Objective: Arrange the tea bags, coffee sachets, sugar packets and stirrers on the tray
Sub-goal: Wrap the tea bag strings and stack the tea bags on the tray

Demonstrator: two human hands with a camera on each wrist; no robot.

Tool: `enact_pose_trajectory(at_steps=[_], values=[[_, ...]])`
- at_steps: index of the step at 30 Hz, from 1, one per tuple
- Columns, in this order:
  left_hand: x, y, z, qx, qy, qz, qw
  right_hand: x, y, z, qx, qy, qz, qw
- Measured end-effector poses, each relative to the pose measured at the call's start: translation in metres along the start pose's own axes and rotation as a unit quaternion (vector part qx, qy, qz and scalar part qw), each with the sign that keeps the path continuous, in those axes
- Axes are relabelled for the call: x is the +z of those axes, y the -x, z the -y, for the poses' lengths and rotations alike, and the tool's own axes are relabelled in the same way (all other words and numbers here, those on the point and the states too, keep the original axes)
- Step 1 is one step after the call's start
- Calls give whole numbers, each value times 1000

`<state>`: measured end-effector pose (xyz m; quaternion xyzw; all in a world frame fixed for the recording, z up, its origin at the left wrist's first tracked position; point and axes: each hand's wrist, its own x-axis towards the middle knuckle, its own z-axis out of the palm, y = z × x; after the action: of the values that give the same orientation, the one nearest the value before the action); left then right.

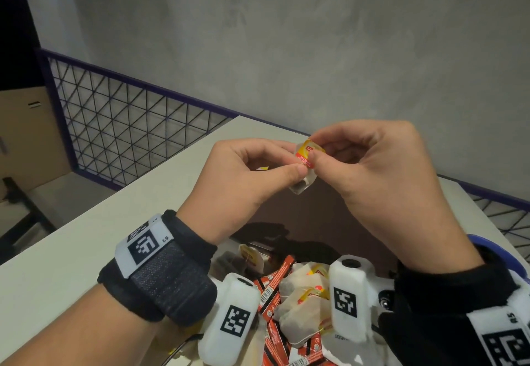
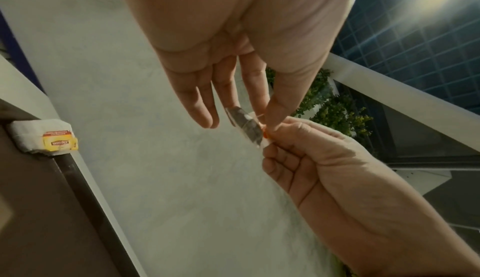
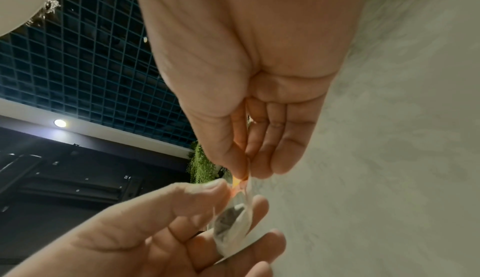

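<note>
Tea bag [image 1: 304, 164], with its yellow-and-red paper tag, is held up in the air between both hands above the table [image 1: 86, 239]. The left hand [image 1: 243, 173] pinches the bag's side between thumb and forefinger, its other fingers only loosely bent. The right hand [image 1: 372, 170] pinches the tag at the top between thumb and forefinger, the remaining fingers curled inward. In the left wrist view the bag hangs edge-on, dark leaves showing through the white paper. Below the wrists lies a loose heap of more tea bags [image 1: 304, 302] mixed with red sachets [image 1: 275, 282], partly hidden by the wrist cameras. Another tea bag [image 2: 46, 137] rests on the edge of a dark brown surface [image 2: 39, 209] in the left wrist view.
</note>
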<state>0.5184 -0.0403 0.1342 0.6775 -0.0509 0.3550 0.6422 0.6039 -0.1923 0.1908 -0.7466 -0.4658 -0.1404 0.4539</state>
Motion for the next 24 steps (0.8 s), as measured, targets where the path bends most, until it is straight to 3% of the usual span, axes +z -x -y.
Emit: enact_pose_trajectory(at_steps=[8,13,18,20,24], values=[[0,0,-6,-26,41,2,999,-4,1,5,35,-111,34,993],[-2,1,-9,-1,11,16,1000,-3,0,4,126,-142,90,978],[-3,1,-15,-1,5,32,999,-10,-7,8,171,-160,116,965],[-10,-6,-17,-7,5,-18,1000,-9,-26,9,193,-161,134,958],[-43,-23,-18,-69,33,-181,980,14,-78,-4,246,-124,200,940]])
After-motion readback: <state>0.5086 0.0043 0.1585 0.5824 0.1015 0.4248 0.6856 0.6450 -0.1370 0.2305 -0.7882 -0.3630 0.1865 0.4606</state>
